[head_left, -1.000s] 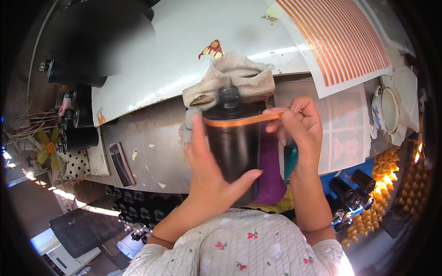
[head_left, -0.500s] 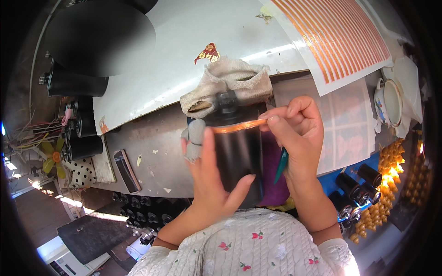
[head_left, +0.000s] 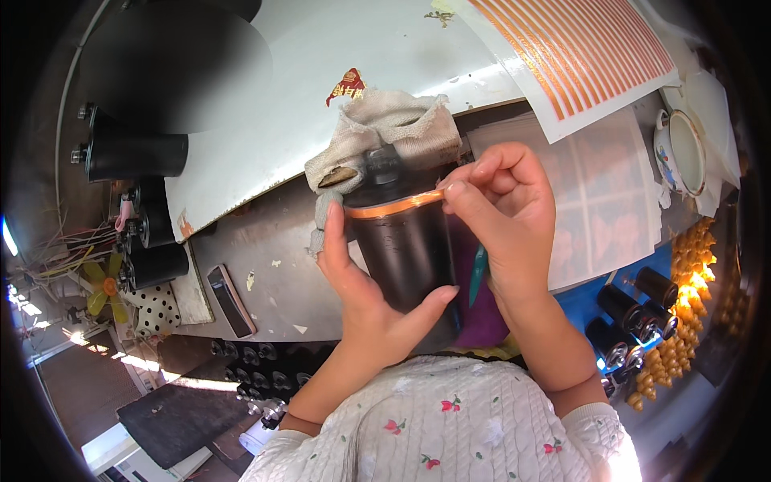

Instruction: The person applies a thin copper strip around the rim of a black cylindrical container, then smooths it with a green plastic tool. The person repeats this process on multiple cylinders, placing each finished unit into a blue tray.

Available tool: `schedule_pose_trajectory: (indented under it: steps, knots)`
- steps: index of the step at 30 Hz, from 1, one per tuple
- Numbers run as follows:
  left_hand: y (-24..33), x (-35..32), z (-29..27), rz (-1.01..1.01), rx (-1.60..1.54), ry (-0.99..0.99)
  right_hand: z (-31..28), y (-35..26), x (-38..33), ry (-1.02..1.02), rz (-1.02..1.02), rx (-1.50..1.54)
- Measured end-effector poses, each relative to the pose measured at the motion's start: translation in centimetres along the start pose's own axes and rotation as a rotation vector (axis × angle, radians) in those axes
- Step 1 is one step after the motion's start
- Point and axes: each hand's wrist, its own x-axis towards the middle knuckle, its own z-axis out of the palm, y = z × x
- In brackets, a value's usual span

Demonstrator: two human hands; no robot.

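A black cylinder with a narrower knob at its far end lies tilted in front of me. My left hand grips its left side, the thumb across the near face; grey fabric covers at least one fingertip. Round the cylinder, near its far end, runs a shiny orange strip. Between thumb and index finger, my right hand pinches the strip's right end. A green pointed tool sticks out below that palm. The knob rests against a worn beige cloth; my left fingers behind the cylinder are hidden.
A sheet of orange strips lies at the far right, above paler sheets. An enamel mug stands beside them. A phone lies left on the metal table. Black cylinders line the left; others sit right.
The view has shifted slightly. Both hands still hold the cylinder and strip, now sharper and a little higher and further left in the picture. Neither grip has changed visibly.
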Motion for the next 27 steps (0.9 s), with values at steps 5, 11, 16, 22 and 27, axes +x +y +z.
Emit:
schedule_pose_trajectory:
  steps: [5, 11, 16, 22, 27]
  knots:
    - [-2.8, 0.3, 0.3, -0.016, -0.602, 0.007, -0.4, 0.4, -0.1, 0.053, -0.071, -0.082]
    - [-3.0, -0.4, -1.9, 0.105, -0.048, -0.066, -0.6, -0.5, -2.3, -0.25, -0.812, -0.867]
    - [-1.2, -0.5, -1.5, 0.181, 0.284, -0.109, 1.0, -1.7, -3.0, -0.33, -0.71, -1.07]
    - [-1.3, -0.5, -1.4, 0.149, 0.229, -0.123, 0.3, -1.4, -3.3, -0.321, -0.658, -1.063]
    - [-1.1, -0.4, -1.5, 0.126, 0.171, -0.132, -0.5, -0.7, -2.9, -0.221, -0.623, -0.939]
